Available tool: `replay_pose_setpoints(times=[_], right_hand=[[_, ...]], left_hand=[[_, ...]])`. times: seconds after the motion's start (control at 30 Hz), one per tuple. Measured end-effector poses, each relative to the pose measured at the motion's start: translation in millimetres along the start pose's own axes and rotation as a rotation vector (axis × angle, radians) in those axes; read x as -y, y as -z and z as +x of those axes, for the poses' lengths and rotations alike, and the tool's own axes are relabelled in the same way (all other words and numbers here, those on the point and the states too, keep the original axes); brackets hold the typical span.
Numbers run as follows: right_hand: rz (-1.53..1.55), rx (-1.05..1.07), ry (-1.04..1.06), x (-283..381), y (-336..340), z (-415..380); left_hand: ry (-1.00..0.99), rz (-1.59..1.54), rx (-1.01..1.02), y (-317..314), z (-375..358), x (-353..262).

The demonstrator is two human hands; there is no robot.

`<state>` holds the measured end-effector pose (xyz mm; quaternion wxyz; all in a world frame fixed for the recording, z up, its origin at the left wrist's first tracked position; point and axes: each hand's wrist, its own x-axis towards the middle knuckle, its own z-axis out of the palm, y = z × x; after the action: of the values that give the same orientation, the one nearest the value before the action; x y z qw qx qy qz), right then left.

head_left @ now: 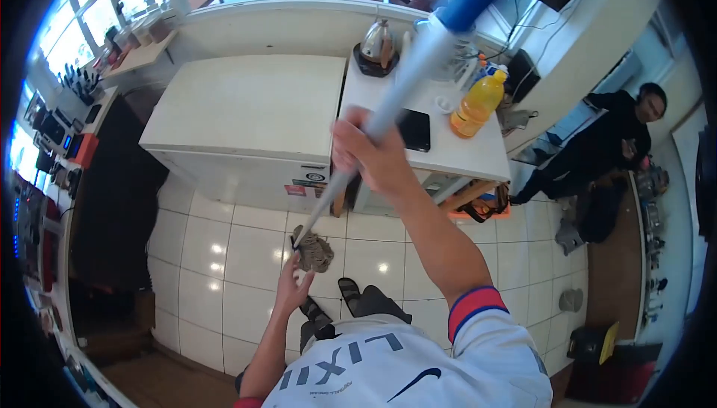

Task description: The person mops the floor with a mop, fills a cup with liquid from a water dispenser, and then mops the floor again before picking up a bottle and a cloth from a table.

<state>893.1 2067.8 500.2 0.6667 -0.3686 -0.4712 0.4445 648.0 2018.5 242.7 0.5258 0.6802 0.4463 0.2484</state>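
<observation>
My right hand is wrapped around the pale handle of a mop, which slants from the blue end at the upper right down to the left. At its lower end the grey string mop head appears over the white floor tiles, ahead of my sandaled feet. My left hand is just below the mop head, thumb and fingers apart, its fingertips overlapping the mop head's left edge in this view. Nothing shows in the left palm.
Ahead are a white counter and a table bearing a kettle, a black tablet-like object and a yellow bottle. A person in dark clothes stands at right. A dark-sided counter runs along the left. Two people sit beyond the window.
</observation>
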Motion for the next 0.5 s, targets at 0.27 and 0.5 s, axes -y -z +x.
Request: replay_pose_setpoints(times=[0.27,0.5], right_hand=[[-0.068,-0.144,0.212,90,-54,-151],[-0.175,-0.038,0.428,181,-53,-259]], left_hand=[[-0.315,0.056,0.224,-62,31,-31],[-0.446,0.134,0.447,-108,-32,-26]])
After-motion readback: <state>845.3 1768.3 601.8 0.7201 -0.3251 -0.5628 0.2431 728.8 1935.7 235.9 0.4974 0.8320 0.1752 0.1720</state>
